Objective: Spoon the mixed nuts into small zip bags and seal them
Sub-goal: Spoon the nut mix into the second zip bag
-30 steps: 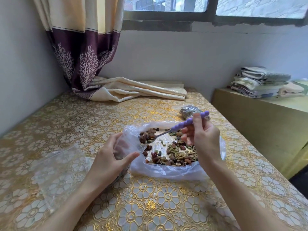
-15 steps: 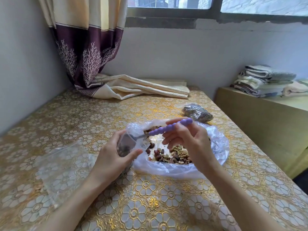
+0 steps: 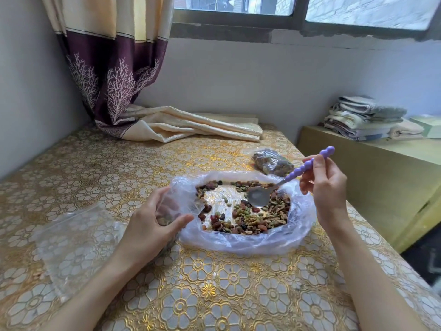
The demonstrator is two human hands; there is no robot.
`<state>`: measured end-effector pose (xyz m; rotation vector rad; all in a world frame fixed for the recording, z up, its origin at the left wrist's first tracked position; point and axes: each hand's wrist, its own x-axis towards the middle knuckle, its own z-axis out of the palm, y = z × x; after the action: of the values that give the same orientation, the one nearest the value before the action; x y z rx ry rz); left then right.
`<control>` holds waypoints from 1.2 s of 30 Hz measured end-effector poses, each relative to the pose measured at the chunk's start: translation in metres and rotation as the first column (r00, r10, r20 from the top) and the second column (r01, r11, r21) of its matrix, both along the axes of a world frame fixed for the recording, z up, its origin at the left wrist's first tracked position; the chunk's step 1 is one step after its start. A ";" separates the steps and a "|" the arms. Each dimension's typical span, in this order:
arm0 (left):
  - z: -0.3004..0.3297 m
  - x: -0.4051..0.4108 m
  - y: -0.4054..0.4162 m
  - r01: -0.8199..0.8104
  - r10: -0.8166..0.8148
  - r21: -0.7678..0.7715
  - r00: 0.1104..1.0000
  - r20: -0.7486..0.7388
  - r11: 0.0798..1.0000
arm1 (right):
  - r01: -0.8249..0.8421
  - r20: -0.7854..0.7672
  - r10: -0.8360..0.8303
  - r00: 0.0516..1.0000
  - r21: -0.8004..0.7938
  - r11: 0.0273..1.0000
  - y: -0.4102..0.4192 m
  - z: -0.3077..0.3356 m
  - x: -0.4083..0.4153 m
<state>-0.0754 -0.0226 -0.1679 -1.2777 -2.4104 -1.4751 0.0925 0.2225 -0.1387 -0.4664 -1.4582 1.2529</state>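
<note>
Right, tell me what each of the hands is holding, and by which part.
Right hand: the spoon, pinched near the far end of its purple handle. Left hand: a small zip bag, gripped around its body, mouth open.

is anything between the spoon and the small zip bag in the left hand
Nothing visible blocks the way. The spoon in the right hand hangs over the nuts, and the small zip bag, gripped by the left hand, sits at the big bag's left edge. Only loose nuts and low crumpled plastic lie between.

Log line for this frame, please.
left hand grips zip bag | right hand holds spoon, empty, above nuts | filled bag behind
</note>
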 end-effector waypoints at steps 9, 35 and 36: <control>0.000 0.002 0.000 0.004 -0.004 0.003 1.000 -0.020 1.000 | 0.031 0.091 -0.031 0.995 0.009 0.999 0.007 0.001 0.006; -0.004 -0.003 -0.001 0.012 -0.012 0.018 1.000 -0.022 1.000 | -0.086 0.219 0.153 0.964 -0.290 0.953 0.002 -0.005 -0.002; -0.004 -0.003 -0.001 0.013 -0.013 0.020 1.000 -0.018 1.000 | -0.080 0.180 0.138 0.974 -0.296 0.952 0.000 -0.004 -0.002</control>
<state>-0.0786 -0.0240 -0.1717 -1.2995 -2.3743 -1.4811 0.0903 0.2226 -0.1425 -0.7313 -1.4894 1.5544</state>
